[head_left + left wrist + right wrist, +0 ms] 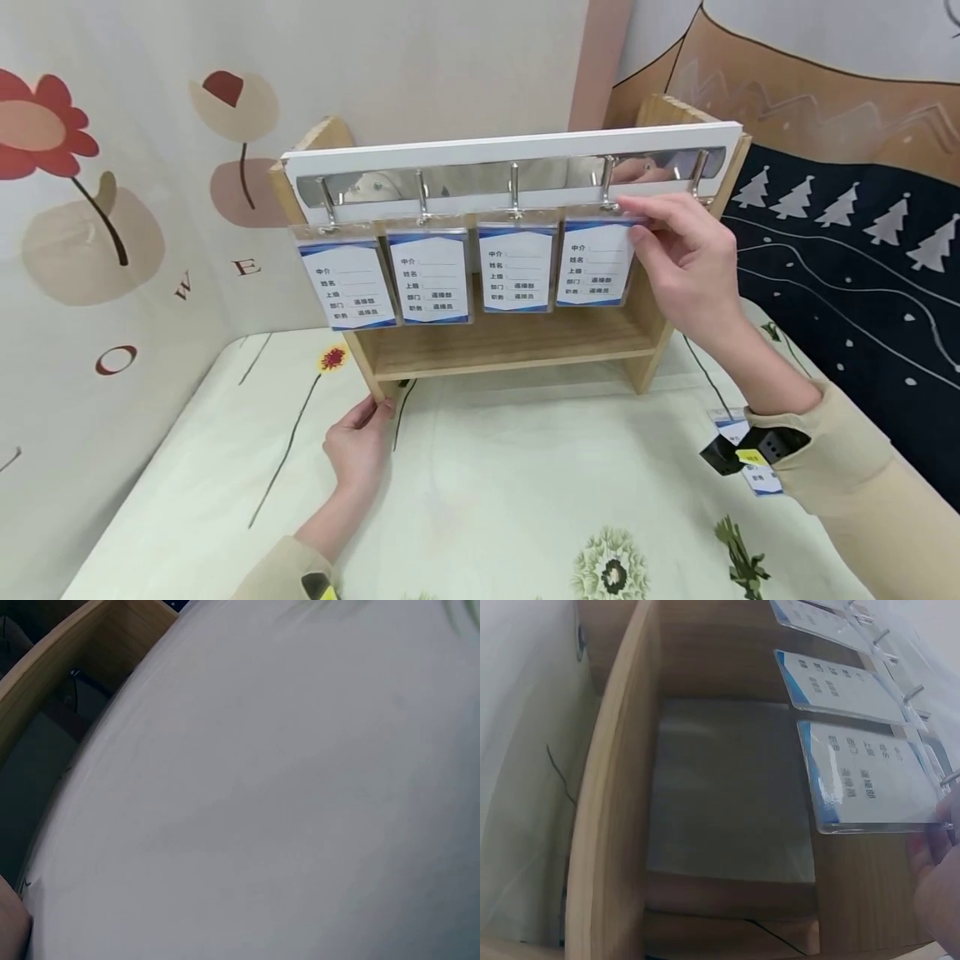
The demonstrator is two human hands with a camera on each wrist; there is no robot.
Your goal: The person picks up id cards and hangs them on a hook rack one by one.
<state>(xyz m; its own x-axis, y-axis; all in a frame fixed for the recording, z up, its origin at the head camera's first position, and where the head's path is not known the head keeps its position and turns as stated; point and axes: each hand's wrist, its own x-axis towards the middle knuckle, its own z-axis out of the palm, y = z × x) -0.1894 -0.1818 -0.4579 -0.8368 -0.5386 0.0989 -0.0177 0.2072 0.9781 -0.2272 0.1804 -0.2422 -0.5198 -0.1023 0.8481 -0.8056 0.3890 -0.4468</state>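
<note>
A small wooden shelf [510,346] stands on the table, its white top board carrying a metal hook rail [468,185]. Four clear-sleeved ID badges hang in a row from the hooks. At the top right corner of the rightmost badge [596,267], my right hand [693,258] pinches the sleeve between thumb and fingers, just under its hook. The right wrist view shows that badge [870,776] with fingertips at its upper corner. My left hand [360,446] grips the foot of the shelf's left side panel; the left wrist view catches only an edge of this hand [11,922].
Another badge [763,481] lies on the table at the right, partly hidden by the right wrist camera [753,447]. The rail's far right hook [699,171] bears no badge. A pale flowered cloth [487,467] covers the table. Printed curtains [450,67] rise behind the shelf.
</note>
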